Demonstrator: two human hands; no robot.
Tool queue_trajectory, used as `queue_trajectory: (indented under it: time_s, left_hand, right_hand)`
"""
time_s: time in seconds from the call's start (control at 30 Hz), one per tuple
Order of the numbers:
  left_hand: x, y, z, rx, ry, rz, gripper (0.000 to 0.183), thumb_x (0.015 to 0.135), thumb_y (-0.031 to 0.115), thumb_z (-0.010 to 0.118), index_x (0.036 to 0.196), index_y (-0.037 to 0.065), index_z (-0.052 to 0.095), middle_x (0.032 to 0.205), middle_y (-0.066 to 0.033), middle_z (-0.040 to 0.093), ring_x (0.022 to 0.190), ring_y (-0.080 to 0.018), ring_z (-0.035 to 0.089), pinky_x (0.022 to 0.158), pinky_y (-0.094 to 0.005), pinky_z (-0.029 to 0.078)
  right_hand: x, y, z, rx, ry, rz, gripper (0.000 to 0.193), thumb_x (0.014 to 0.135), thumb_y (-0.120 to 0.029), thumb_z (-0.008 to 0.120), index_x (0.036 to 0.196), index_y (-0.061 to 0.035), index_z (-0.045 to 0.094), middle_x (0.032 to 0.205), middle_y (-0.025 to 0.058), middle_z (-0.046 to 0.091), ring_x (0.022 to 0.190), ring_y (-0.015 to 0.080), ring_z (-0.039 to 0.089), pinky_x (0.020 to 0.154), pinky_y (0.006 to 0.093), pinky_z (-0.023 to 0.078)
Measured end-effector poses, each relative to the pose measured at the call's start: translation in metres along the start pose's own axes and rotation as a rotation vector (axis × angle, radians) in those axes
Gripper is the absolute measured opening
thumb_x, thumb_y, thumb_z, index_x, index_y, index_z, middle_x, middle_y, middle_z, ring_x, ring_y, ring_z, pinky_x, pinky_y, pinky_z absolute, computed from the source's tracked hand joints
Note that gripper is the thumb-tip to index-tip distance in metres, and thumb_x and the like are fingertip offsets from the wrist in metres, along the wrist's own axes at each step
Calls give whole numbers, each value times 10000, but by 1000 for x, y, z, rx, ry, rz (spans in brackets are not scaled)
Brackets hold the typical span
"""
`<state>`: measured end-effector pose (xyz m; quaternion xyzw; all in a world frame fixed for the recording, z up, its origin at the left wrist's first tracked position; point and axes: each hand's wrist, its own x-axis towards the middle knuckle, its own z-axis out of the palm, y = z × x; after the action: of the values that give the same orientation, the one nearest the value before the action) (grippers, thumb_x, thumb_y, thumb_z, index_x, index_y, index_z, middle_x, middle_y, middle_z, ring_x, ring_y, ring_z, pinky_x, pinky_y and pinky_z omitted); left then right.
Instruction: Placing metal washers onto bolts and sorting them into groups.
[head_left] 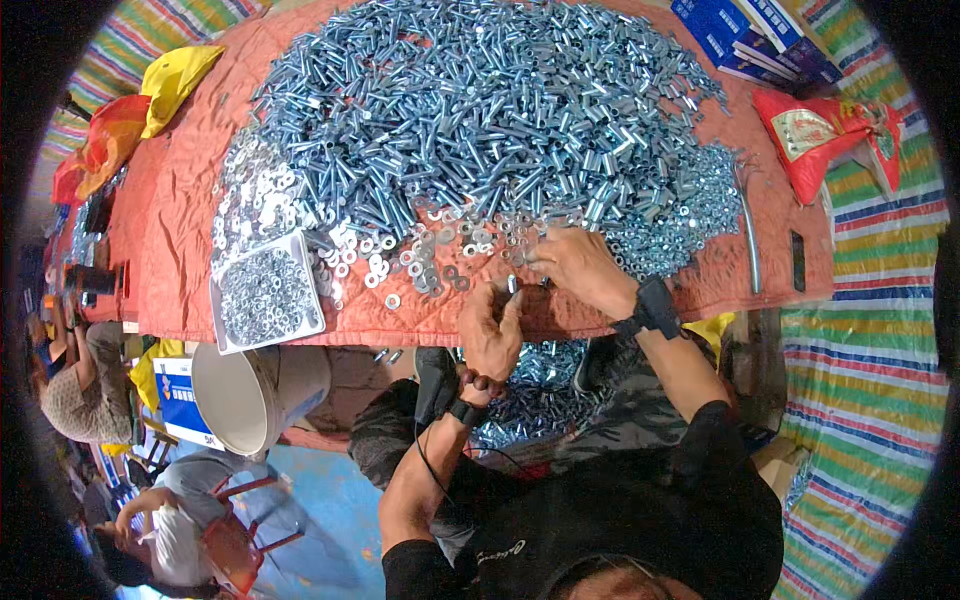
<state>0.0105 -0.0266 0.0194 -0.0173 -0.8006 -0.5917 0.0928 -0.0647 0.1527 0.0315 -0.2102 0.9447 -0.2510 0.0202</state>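
Note:
Near the front edge of the red cloth-covered table, my left hand [490,332] pinches a short silvery metal piece [513,284] between thumb and finger; it looks like a bolt or sleeve end. Just right of it my right hand [582,268] reaches in from the right with fingers curled together; what it holds, if anything, is hidden. Loose flat washers [430,262] lie in front of both hands. Behind them spreads a big heap of bluish metal bolts and sleeves [470,110]. Small nuts [690,215] are heaped to the right of my right hand.
A white tray [320,325] of small washers sits at the table's front left. Below it stands a pale bucket [240,395]. A metal rod [750,230] and a red bag [805,145] lie right. More metal parts [540,405] are below the table edge. People sit at left.

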Motion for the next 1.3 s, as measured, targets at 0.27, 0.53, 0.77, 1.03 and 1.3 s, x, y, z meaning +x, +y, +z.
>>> queue_trajectory:
  time_s: [0.27, 0.53, 0.77, 1.03, 1.3]
  left_hand:
    - [0, 5, 2, 18, -33, -45, 125, 832, 82, 688, 904, -3, 632, 762, -139, 622, 678, -246, 603, 631, -333, 473]
    - [-3, -4, 2, 8, -3, -115, 162, 847, 130, 696, 877, -9, 618, 749, -133, 632, 662, -237, 592, 615, -347, 472]
    - [-1, -4, 2, -1, -50, -189, 156, 869, 111, 673, 955, -15, 638, 810, -107, 671, 722, -166, 619, 671, -298, 497]
    - [-1, -5, 1, -21, -15, -168, 184, 877, 150, 665, 934, -22, 632, 792, -105, 665, 697, -182, 607, 651, -318, 489]
    - [-1, -4, 0, 30, 15, -136, 200, 868, 174, 668, 838, -10, 597, 667, -105, 583, 582, -206, 516, 561, -340, 430]
  right_hand:
    - [2, 5, -7, 154, 32, -3, 168, 787, -179, 711, 901, -57, 686, 792, 130, 605, 712, 328, 606, 636, 418, 477]
    - [0, -9, -8, 23, -31, 12, 256, 775, -186, 731, 974, -67, 624, 880, 156, 559, 781, 368, 610, 646, 457, 489]
    - [1, -5, -4, 34, 16, 5, 283, 755, -142, 739, 992, -55, 612, 870, 147, 570, 787, 366, 612, 642, 456, 485]
    - [8, 2, -2, 372, -49, 62, 183, 736, -132, 741, 860, -26, 659, 756, 151, 647, 716, 311, 641, 633, 400, 496]
    - [19, 3, 14, 362, 81, 113, 112, 773, -100, 656, 827, -2, 659, 699, 178, 638, 635, 314, 635, 605, 394, 485]
